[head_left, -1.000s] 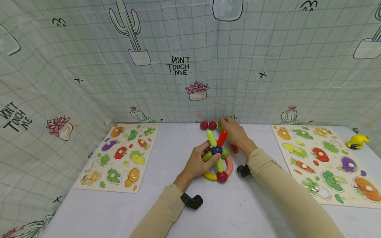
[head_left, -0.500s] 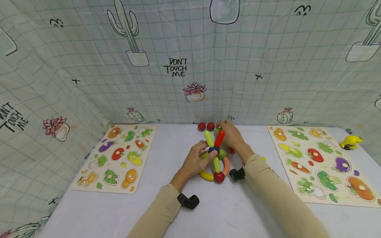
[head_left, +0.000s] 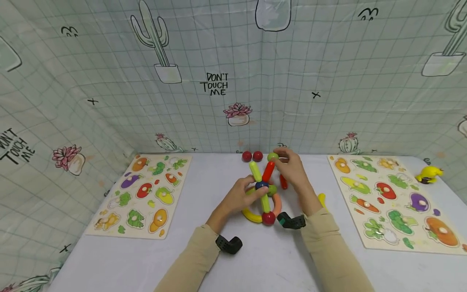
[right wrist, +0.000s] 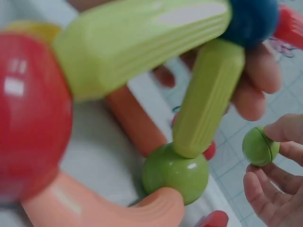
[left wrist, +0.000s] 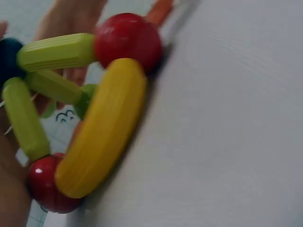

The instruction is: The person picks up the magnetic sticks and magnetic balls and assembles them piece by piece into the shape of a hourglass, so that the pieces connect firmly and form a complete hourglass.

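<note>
In the head view, a ball-and-rod toy structure (head_left: 265, 204) stands mid-table on a ring of curved rods. My left hand (head_left: 237, 198) holds it at the dark blue ball (head_left: 262, 185) on top, thumb over that ball. From the blue ball a light green rod (head_left: 255, 170) and a red rod (head_left: 268, 170) point up and outward. Other green rods slope down to balls in the ring; a yellow curved rod (left wrist: 106, 127) joins two red balls. Just beyond the red rod, my right hand (head_left: 293, 170) pinches a loose green ball (right wrist: 258, 146) between thumb and fingers.
Two loose red balls (head_left: 252, 156) sit at the table's back edge. A red rod (head_left: 283, 181) lies right of the structure, and a yellow piece (head_left: 322, 198) shows beside the right forearm. Vegetable puzzle boards (head_left: 146, 233) (head_left: 368, 243) flank the work; a yellow toy (head_left: 429, 174) is far right.
My right hand has picked up the green ball from the back of the table and turned, so the ball now shows at its fingertips. The left hand keeps its hold on the structure.
</note>
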`<state>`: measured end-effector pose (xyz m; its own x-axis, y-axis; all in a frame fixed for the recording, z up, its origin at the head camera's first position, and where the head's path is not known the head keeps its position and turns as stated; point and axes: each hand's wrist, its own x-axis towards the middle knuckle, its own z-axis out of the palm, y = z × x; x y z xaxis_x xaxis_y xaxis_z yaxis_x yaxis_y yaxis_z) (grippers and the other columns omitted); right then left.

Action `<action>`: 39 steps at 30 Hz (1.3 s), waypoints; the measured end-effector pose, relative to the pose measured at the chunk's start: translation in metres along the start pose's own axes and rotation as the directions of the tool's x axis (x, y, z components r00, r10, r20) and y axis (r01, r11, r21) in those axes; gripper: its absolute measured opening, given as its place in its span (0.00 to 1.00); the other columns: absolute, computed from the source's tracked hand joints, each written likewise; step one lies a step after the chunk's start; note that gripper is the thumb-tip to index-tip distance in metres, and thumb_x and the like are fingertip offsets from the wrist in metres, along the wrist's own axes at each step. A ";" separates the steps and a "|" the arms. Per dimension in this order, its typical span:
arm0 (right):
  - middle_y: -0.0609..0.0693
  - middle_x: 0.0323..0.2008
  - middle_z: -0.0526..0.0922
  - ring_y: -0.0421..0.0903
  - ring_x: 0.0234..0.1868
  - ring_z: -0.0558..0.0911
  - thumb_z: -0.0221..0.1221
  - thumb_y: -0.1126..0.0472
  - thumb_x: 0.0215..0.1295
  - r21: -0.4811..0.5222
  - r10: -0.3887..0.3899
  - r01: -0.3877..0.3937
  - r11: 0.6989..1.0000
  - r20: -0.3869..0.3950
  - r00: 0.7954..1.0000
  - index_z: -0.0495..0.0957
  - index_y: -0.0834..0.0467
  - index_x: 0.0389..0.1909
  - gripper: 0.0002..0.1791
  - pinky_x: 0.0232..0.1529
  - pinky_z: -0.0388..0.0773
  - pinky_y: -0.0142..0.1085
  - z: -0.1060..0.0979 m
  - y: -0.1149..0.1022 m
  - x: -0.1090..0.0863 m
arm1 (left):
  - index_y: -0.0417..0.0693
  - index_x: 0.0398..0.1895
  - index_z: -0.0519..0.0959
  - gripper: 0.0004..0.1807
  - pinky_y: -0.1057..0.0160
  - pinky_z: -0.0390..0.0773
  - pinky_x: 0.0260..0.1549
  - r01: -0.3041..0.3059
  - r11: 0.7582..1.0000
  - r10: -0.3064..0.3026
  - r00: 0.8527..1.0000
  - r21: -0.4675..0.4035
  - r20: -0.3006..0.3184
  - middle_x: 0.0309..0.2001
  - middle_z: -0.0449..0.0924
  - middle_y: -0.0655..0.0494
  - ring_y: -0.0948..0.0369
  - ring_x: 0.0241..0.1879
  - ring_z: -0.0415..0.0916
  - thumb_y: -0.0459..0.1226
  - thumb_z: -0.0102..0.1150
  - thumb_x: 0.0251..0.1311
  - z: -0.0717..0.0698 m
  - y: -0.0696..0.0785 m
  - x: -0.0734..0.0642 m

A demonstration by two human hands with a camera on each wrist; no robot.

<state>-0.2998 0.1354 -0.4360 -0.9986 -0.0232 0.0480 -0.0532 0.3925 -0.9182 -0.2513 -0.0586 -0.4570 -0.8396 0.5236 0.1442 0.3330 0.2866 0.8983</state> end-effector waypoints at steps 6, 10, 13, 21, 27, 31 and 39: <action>0.56 0.60 0.73 0.52 0.58 0.75 0.55 0.53 0.66 0.081 0.011 -0.011 0.997 -0.010 1.000 0.66 0.57 0.62 0.26 0.49 0.77 0.36 -0.010 -0.002 -0.007 | 0.45 0.48 0.78 0.19 0.42 0.58 0.65 -0.017 0.999 0.019 0.997 -0.031 0.076 0.47 0.81 0.53 0.61 0.56 0.71 0.49 0.54 0.63 -0.004 0.005 0.004; 0.55 0.59 0.74 0.48 0.55 0.77 0.55 0.52 0.67 0.099 -0.061 0.064 0.993 -0.040 0.997 0.67 0.57 0.61 0.25 0.44 0.77 0.29 -0.017 -0.007 -0.006 | 0.43 0.52 0.77 0.17 0.47 0.61 0.65 -0.074 0.996 0.080 0.991 -0.057 0.104 0.49 0.82 0.49 0.60 0.55 0.73 0.43 0.54 0.65 -0.006 0.007 0.006; 0.55 0.58 0.75 0.45 0.53 0.77 0.56 0.51 0.66 0.111 -0.094 0.099 0.989 -0.052 0.994 0.68 0.56 0.60 0.24 0.42 0.77 0.26 -0.020 -0.011 -0.007 | 0.44 0.53 0.75 0.16 0.50 0.62 0.65 -0.096 0.993 0.105 0.986 -0.074 0.127 0.51 0.81 0.47 0.61 0.55 0.73 0.41 0.52 0.67 -0.006 0.008 0.006; 0.53 0.58 0.74 0.47 0.55 0.75 0.56 0.51 0.66 0.115 -0.157 0.160 0.980 -0.034 0.987 0.67 0.57 0.61 0.25 0.46 0.76 0.31 -0.018 -0.026 -0.013 | 0.44 0.53 0.74 0.16 0.50 0.61 0.65 -0.079 0.993 0.086 0.993 -0.084 0.081 0.51 0.81 0.48 0.61 0.55 0.74 0.43 0.51 0.67 -0.001 0.006 0.005; 0.54 0.58 0.73 0.50 0.57 0.73 0.54 0.55 0.68 0.109 -0.212 0.210 0.972 0.008 0.977 0.68 0.58 0.60 0.22 0.54 0.71 0.41 -0.013 -0.057 -0.029 | 0.44 0.54 0.72 0.19 0.52 0.60 0.67 -0.064 0.994 0.068 0.997 -0.084 0.038 0.52 0.80 0.49 0.61 0.56 0.74 0.46 0.50 0.67 0.004 0.003 0.005; 0.52 0.59 0.72 0.49 0.59 0.72 0.54 0.54 0.68 0.107 -0.233 0.230 0.967 0.014 0.972 0.68 0.56 0.60 0.22 0.58 0.68 0.47 -0.010 -0.059 -0.030 | 0.45 0.55 0.72 0.20 0.51 0.62 0.66 -0.070 0.995 0.071 0.997 -0.067 0.023 0.53 0.80 0.49 0.60 0.57 0.74 0.47 0.50 0.67 0.006 0.003 0.004; 0.48 0.57 0.74 0.45 0.57 0.73 0.55 0.50 0.67 0.100 -0.322 0.317 0.943 0.032 0.946 0.70 0.53 0.59 0.22 0.59 0.70 0.47 -0.005 -0.056 -0.028 | 0.45 0.55 0.72 0.20 0.53 0.62 0.66 -0.052 0.998 0.053 0.998 -0.044 0.022 0.53 0.80 0.49 0.62 0.56 0.74 0.48 0.50 0.67 0.007 0.003 0.003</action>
<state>-0.2687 0.1183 -0.3841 -0.9278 -0.1772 0.3282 -0.3666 0.2710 -0.8901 -0.2496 -0.0508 -0.4569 -0.8112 0.5556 0.1827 0.3573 0.2235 0.9069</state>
